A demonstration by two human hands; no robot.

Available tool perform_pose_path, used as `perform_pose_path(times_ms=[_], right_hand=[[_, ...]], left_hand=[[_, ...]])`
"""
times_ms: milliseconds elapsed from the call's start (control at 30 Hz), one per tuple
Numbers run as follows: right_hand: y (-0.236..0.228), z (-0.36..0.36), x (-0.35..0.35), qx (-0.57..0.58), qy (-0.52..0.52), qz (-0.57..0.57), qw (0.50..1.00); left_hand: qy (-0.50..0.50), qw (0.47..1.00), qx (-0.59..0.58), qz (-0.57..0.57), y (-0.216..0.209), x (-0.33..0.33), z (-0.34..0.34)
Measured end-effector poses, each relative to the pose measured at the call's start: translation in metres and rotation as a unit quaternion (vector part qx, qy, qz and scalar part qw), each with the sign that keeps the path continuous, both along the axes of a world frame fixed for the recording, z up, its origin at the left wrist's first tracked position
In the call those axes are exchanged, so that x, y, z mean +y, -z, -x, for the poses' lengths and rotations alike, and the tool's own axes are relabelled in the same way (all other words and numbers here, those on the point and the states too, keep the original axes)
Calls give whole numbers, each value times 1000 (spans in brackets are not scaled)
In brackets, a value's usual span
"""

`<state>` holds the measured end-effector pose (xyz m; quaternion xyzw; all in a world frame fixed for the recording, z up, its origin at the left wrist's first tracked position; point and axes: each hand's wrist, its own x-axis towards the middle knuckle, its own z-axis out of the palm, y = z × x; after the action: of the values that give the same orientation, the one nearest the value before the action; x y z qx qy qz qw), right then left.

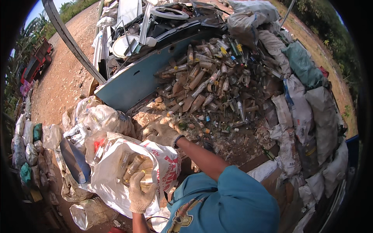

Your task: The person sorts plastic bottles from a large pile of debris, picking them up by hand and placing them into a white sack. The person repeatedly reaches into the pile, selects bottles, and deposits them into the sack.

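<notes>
A white woven sack [110,186] with red print stands open-mouthed in front of me, several clear and yellowish glass bottles [134,165] inside. My left hand [142,196], in a pale knit glove, reaches over the sack's mouth. Its fingers and thumb close around a glass bottle [147,178] at the near side, partly hidden by the glove. Past the sack's far rim, my right hand [162,134], gloved too, stretches over the ground with its fingers apart. Nothing shows in it. Beyond it lies a large heap of glass bottles [210,77].
A blue panel [132,83] walls off the heap on the left, with scrap [143,31] piled behind it. Full sacks [299,101] line the right side. Plastic bags [103,118] and a dark curved sheet [74,161] crowd the left. A red vehicle [37,62] stands far left.
</notes>
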<state>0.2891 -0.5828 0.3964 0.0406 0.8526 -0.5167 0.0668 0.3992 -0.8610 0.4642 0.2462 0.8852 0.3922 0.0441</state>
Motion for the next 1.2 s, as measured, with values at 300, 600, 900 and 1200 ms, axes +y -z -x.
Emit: perform_pose_path(times_ms=[300, 600, 900, 1200], right_hand=[[145, -248, 242, -355, 342, -35, 869], [286, -297, 447, -354, 617, 121, 693], [493, -222, 704, -352, 459, -183, 795], [565, -127, 762, -548, 387, -276, 688]], left_hand=[[319, 942, -66, 76, -2, 228, 85], [283, 786, -251, 488, 289, 427, 234], [148, 911, -215, 318, 560, 650, 286], [15, 964, -120, 237, 668, 656, 280]])
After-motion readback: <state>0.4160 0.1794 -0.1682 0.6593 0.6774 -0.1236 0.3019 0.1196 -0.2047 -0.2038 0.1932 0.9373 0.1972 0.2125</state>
